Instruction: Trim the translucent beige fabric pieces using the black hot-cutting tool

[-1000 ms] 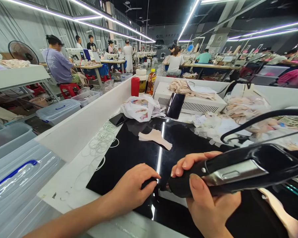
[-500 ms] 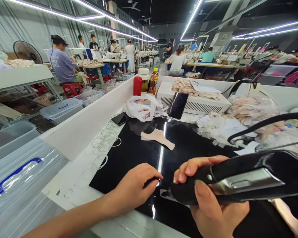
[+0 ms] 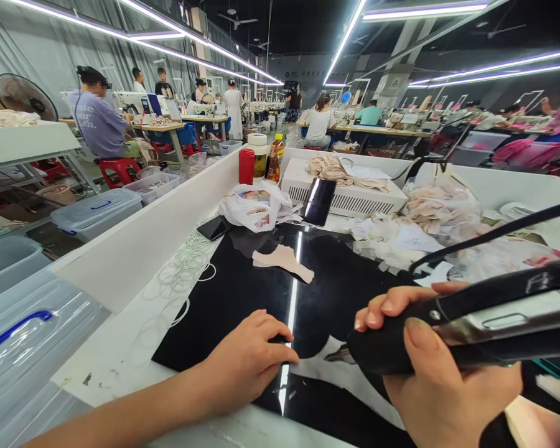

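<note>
Left hand (image 3: 247, 361) lies low over the dark board (image 3: 214, 317), thumb and forefinger drawn close together at the left end of a pale piece (image 3: 315, 368); whether they pinch its edge or only rest against it, I cannot tell. Right hand (image 3: 452, 379) is wrapped around a black handheld tool (image 3: 508, 323), thumb along the near side and fingers over the far side, with the narrow metal tip (image 3: 338, 354) pointing left over the pale piece; contact between the two is too small to judge. The board looks slick, so light, flat pressure from the left fingertips would probably steady the piece better than a tug, which could skew or ripple it. Those fingertips do best a little left of the tip, out of its line, yet near enough to control the edge. The tool looks bulky beside its tip, so a firm but easy grip with a level wrist should give finer control than leaning on it. Slack in the black cord (image 3: 494, 235), running off to the right, matters too, since a pull there could drag the tip sideways. The beige piece (image 3: 284, 258) lies on the far part of the board, well apart from both hands.
</note>
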{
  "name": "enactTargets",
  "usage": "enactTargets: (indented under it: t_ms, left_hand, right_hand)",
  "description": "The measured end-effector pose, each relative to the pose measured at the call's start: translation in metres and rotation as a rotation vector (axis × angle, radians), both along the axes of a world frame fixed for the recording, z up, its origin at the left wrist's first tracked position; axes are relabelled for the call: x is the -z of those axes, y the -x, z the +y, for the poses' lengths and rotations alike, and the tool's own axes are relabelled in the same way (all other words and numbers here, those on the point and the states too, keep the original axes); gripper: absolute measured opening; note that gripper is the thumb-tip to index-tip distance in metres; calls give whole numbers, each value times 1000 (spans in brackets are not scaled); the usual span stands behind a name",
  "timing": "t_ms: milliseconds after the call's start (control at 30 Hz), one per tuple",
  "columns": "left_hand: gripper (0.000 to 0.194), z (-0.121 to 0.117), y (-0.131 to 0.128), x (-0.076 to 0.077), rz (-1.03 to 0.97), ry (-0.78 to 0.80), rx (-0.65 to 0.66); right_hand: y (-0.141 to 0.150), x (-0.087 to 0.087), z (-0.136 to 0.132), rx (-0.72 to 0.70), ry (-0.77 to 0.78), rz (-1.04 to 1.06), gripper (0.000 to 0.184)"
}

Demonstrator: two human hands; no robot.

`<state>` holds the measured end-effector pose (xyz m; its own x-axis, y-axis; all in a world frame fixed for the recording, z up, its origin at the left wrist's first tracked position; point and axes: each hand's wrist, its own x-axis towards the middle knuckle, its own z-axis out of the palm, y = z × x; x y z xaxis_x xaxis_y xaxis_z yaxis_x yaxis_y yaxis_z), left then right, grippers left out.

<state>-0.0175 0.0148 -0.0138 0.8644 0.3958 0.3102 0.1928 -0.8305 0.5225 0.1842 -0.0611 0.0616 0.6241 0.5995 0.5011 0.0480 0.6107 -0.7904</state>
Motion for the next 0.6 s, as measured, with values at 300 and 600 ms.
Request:
enactTargets:
  t_ms: [300, 600]
  left_hand:
    - [29, 38, -31, -23, 47, 17, 299]
    - [59, 58, -61, -17, 207, 179, 509]
  right_hand:
    - [-16, 7, 1, 133, 9, -9, 38]
    - [-12, 13, 5, 67, -13, -22, 36]
